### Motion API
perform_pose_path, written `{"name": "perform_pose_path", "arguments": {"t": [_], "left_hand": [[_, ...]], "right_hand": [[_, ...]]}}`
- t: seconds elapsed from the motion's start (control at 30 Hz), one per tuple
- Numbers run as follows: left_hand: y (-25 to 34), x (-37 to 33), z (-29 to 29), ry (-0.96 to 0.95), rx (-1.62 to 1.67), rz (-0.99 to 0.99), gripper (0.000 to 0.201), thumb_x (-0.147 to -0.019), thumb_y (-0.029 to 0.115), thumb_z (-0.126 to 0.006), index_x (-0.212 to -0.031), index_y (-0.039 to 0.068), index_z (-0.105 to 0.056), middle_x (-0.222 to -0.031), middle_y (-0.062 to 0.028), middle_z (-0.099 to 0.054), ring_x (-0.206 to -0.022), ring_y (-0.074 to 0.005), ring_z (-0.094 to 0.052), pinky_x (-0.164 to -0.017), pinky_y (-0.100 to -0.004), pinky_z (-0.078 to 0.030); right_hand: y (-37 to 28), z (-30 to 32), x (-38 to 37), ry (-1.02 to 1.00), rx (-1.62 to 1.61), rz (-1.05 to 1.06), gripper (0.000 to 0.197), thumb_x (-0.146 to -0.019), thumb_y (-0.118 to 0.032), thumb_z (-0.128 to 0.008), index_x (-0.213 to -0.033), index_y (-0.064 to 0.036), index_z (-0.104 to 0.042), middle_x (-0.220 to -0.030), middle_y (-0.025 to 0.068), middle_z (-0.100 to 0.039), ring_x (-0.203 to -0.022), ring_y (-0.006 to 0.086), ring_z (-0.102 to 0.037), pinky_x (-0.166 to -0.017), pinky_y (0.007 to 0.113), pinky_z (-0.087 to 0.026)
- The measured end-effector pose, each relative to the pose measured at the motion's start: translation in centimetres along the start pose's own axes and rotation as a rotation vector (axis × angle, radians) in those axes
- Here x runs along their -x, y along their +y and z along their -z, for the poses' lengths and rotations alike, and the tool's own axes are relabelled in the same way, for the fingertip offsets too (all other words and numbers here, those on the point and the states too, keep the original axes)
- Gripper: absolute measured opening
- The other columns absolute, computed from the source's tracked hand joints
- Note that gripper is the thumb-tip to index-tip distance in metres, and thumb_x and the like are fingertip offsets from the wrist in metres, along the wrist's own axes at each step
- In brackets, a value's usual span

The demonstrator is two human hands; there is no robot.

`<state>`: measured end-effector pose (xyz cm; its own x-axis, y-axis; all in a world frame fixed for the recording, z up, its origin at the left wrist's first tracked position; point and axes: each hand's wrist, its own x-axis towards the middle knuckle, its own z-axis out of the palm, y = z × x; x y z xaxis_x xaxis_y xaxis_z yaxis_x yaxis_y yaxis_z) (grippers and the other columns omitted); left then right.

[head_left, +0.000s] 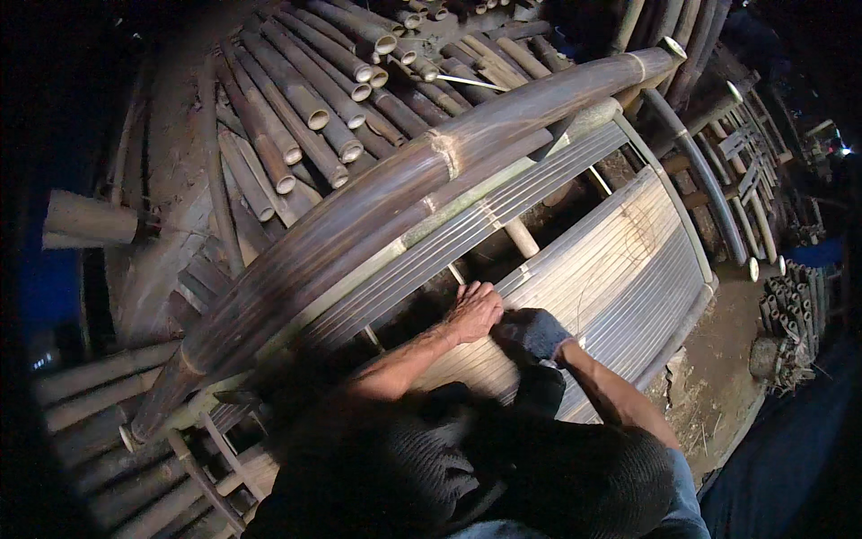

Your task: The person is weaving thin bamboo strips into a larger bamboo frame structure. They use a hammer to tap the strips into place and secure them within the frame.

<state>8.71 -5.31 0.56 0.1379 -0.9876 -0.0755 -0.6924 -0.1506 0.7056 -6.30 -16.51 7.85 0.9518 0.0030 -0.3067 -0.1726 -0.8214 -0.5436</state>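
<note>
A large bamboo bench with a slatted seat (620, 242) lies in front of me. My left hand (476, 312), bare, is at the inner edge of the slats, its fingers bent and close together. Touching or nearly touching it, my right hand (532, 334) wears a dark grey glove and is closed low over the slats. What either hand grips is hidden between them. A thin, loose strand (643, 235) curves over the slats beyond my right hand. A gap with crosspieces (521, 238) separates the seat from a narrower band of dark slats (431, 269).
A thick, dark bamboo pole (377, 211) runs diagonally along the bench's far side. Many cut bamboo poles (296, 108) are piled behind it. More poles (108, 422) lie at the lower left. A bamboo frame (741, 171) and a bundle of short pieces (790, 314) stand at the right.
</note>
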Motion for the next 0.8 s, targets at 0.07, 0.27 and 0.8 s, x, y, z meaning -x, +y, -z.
{"name": "perform_pose_path", "arguments": {"t": [0.07, 0.27, 0.8], "left_hand": [[-0.2, 0.2, 0.0, 0.083, 0.069, -0.010, 0.013, -0.085, 0.019, -0.057, -0.090, 0.008, -0.056, -0.095, -0.0110, -0.051, -0.096, -0.0295, -0.048, -0.087, -0.0437, -0.036], [1.1, 0.6, 5.3, 0.277, 0.420, 0.270, 0.018, -0.089, 0.017, -0.058, -0.098, 0.002, -0.060, -0.092, -0.0113, -0.060, -0.087, -0.0224, -0.059, -0.079, -0.0336, -0.047], [9.0, -0.2, 14.0, -0.230, -0.133, 0.099, 0.028, -0.084, 0.027, -0.057, -0.094, 0.001, -0.060, -0.097, -0.0176, -0.058, -0.098, -0.0348, -0.057, -0.087, -0.0444, -0.044]], "right_hand": [[0.9, 1.2, 1.4, 0.057, -0.473, -0.331, 0.025, -0.088, -0.024, -0.057, -0.103, -0.0055, -0.065, -0.089, 0.0149, -0.067, -0.084, 0.0300, -0.065, -0.078, 0.037, -0.050], [3.9, 8.1, 4.6, 0.649, -1.725, 0.057, 0.030, -0.085, -0.016, -0.049, -0.057, -0.0068, -0.052, -0.115, 0.0182, -0.062, -0.113, 0.0373, -0.052, -0.109, 0.048, -0.029], [6.7, 2.3, 9.6, -0.200, -0.080, -0.402, 0.028, -0.084, -0.032, -0.052, -0.090, -0.0117, -0.070, -0.090, 0.0184, -0.067, -0.085, 0.0387, -0.063, -0.077, 0.045, -0.051]]}}
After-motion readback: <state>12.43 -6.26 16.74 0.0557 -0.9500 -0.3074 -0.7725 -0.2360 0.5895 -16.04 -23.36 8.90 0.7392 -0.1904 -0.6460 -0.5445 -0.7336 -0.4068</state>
